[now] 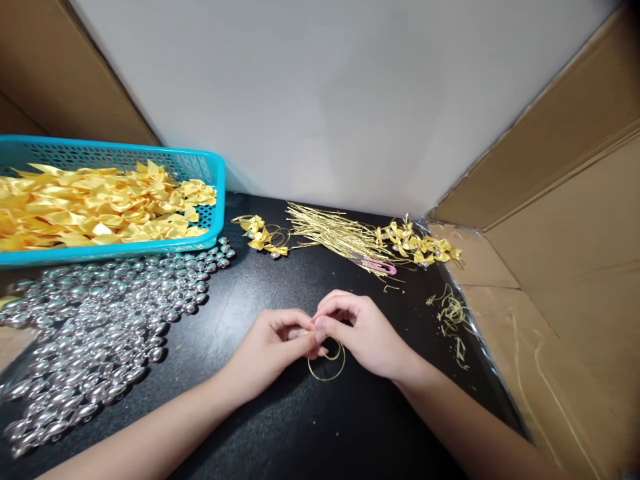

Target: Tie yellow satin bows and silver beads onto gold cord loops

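Observation:
Both hands meet over the middle of the black table (280, 427). My left hand (273, 347) is closed in a pinch, fingertips pressed against those of my right hand (360, 330), which is also closed. Between them they hold a thin gold cord (327, 367) whose loop hangs down and curls on the table below the fingers. A small yellow piece shows between the fingertips; I cannot make out what it is.
A teal basket (213, 167) of yellow ribbon bows stands at the back left. Silver beads (95, 327) lie heaped at the left. A bundle of gold cords (335, 233), a pink clip (380, 267), finished bows (263, 237) and more bows (420, 243) lie behind. Cardboard walls (560, 267) close the right.

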